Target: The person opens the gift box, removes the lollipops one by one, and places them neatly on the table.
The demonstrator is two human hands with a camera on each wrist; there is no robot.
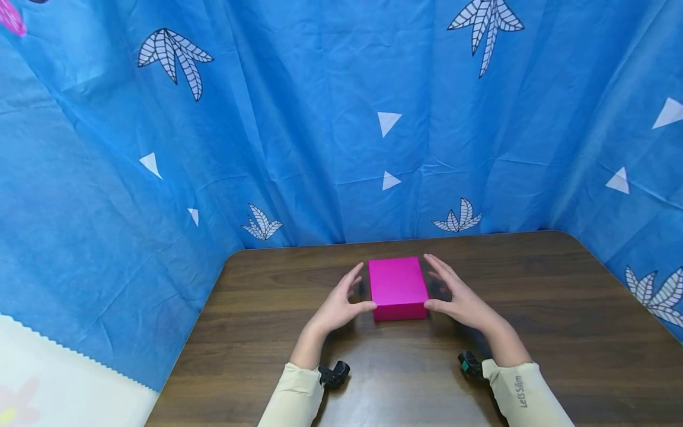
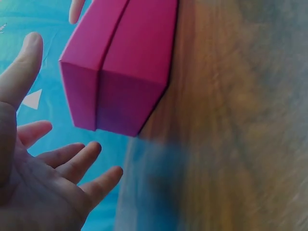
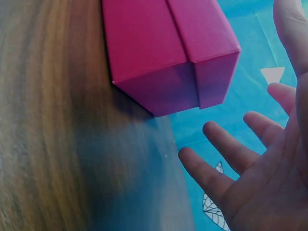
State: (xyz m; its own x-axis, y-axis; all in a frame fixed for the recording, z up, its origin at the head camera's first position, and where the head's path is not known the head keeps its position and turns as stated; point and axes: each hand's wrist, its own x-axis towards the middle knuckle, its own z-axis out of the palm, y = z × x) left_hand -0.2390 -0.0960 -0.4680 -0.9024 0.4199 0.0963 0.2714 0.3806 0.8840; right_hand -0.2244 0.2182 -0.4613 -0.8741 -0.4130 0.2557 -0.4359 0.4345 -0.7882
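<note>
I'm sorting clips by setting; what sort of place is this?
Likely an improvised indoor recording corner: a patterned blue cloth hangs behind a wood-grain table, and small black wrist devices are in view.

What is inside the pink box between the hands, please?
The pink box has its lid on, so only its outside shows; whatever may be inside is covered.

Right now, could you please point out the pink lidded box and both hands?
Pink lidded box [image 1: 398,281]: head view, middle of the lid's top.
Left hand [image 1: 338,306]: head view, near the thumb's base.
Right hand [image 1: 463,302]: head view, near the thumb's base.
</note>
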